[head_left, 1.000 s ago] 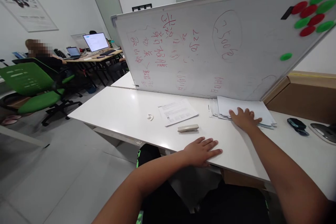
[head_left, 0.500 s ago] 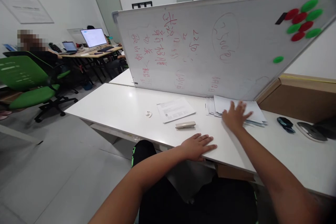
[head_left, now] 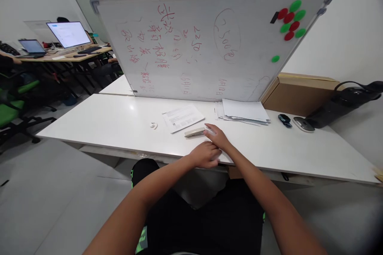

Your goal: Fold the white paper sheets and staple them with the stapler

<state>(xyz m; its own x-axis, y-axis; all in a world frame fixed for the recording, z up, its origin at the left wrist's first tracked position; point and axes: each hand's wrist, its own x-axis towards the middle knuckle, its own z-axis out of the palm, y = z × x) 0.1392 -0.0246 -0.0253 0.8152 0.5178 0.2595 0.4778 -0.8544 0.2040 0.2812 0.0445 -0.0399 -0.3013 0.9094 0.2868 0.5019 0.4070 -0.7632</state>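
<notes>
one slim beige stapler (head_left: 194,132) lies at the right hand (head_left: 218,137), left hand (head_left: 206,155) on the glossy desk (head_left: 98,121) (both grips unclear).

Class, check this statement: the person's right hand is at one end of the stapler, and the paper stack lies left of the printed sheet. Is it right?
One error: the paper stack lies right of the printed sheet, as the head view shows. The right hand is at one end of the stapler.

Beige stapler (head_left: 194,132); slender, lying slightly slanted on white desk (head_left: 119,123).
</notes>
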